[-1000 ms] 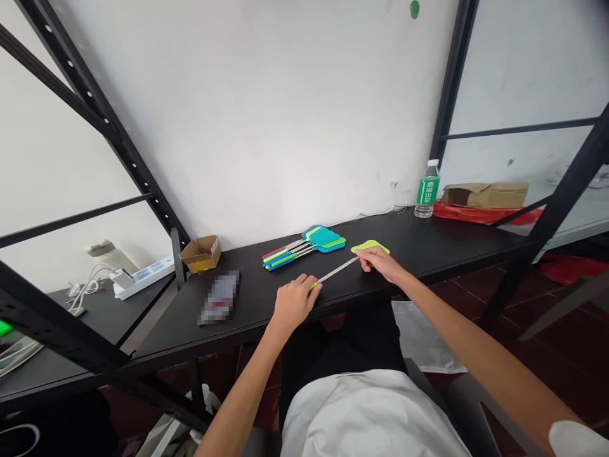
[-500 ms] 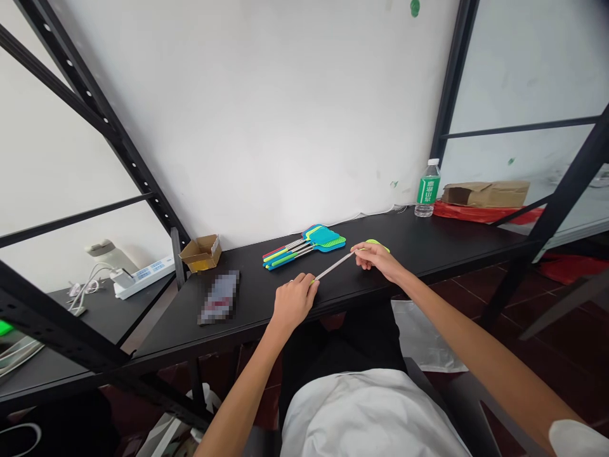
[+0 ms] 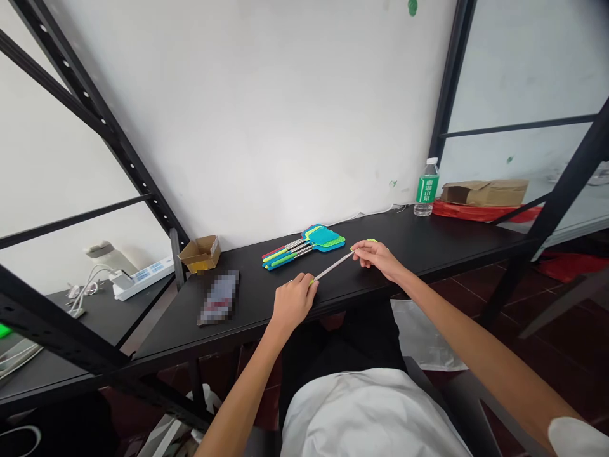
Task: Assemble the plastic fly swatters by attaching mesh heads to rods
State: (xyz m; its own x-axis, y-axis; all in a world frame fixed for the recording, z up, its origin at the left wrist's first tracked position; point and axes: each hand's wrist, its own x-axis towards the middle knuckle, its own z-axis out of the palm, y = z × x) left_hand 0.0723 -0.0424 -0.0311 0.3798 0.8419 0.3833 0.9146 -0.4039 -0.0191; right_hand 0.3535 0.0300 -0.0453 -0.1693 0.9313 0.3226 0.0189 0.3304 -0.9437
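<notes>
My left hand [image 3: 294, 298] is wrapped round the handle end of a yellow-green fly swatter, hiding most of the grip. The swatter's thin metal shaft [image 3: 334, 265] runs up to the right above the front of the black table. With its fingers pinched, my right hand [image 3: 373, 256] holds the shaft's far end, close to the swatter's head, which is mostly hidden behind the hand. Beyond my hands lies a pile of fly swatters [image 3: 325, 237] with blue and green heads, their red, yellow, green and blue handles pointing left.
The black table [image 3: 257, 298] runs along a white wall. A small open cardboard box [image 3: 200, 255] and a blurred-out flat item [image 3: 219, 298] lie to the left. At the right stand a water bottle [image 3: 427, 187] and another cardboard box [image 3: 485, 192] on red plastic [image 3: 466, 211].
Almost nothing differs. The view has shifted very slightly, and both hands keep the same hold on the fly swatter.
</notes>
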